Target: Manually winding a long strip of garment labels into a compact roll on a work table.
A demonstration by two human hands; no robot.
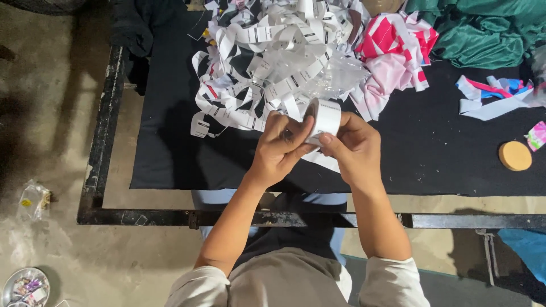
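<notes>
Holding a white label roll (324,118) above the black-covered bench (432,153), the left hand (280,146) pinches its near side while the right hand (354,146) grips its edge. Steady, even fingertip pressure seems best, keeping the tape from joining the tangled strips (256,68) just behind.

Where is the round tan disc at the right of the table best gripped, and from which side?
The tan disc lies flat and alone on the black cloth, so probably from above, pinching opposite points of its rim. Its flat face offers little to hold; the bare cloth around it leaves finger room on all sides.
</notes>
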